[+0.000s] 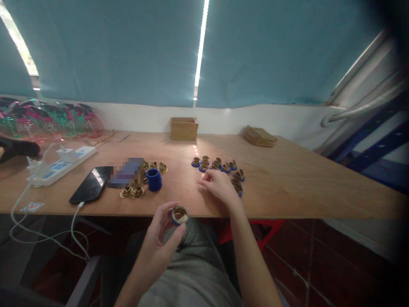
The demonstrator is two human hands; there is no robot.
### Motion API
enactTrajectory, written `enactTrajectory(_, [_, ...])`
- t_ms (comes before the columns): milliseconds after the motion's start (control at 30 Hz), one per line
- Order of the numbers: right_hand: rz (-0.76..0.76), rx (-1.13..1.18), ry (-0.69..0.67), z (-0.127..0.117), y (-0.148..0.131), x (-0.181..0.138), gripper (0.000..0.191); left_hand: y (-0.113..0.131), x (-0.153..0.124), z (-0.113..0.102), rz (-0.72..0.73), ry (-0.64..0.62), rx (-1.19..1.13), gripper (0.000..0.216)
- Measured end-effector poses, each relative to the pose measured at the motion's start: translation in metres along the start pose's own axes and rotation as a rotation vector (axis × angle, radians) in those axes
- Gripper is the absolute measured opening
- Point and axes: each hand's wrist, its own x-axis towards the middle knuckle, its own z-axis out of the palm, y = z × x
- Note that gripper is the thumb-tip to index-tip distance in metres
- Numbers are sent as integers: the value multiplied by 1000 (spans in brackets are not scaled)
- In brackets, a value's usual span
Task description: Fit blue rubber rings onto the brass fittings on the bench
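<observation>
Left hand (161, 238) holds a blue-ringed brass fitting (180, 215) between thumb and fingers, near the wooden table (294, 187) edge; right hand (220, 185) fingertips pinched narrow, contents cannot be told; fitting best steadied by its rim, opening kept unobstructed

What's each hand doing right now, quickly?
Left hand: holding a brass-coloured piece with a blue ring.
Right hand: fingertips drawn together over the table; whether they are closed on something small cannot be told.
</observation>
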Motion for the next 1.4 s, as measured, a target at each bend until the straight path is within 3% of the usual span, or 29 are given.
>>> enactTrajectory(367, [-19,46,25,4,3,0,28,2,-1,1,-8,18,-19,41])
enactTrajectory(567, [-41,102,109,4,1,1,31,2,0,0,-7,11,-24,40])
enactTrajectory(800, [-70,243,244,-1,-7,-3,24,0,1,0,26,43,-30,46])
enactTrajectory(933, [-74,385,226,-3,-12,-9,22,0,1,0,27,67,-30,46])
enactTrajectory(1167, [-48,783,67,5,-31,-56,28,0,2,0,23,82,-26,48])
enactTrajectory(1400, [104,1097,50,20,-47,-109,30,1,0,0,41,53,-60,47])
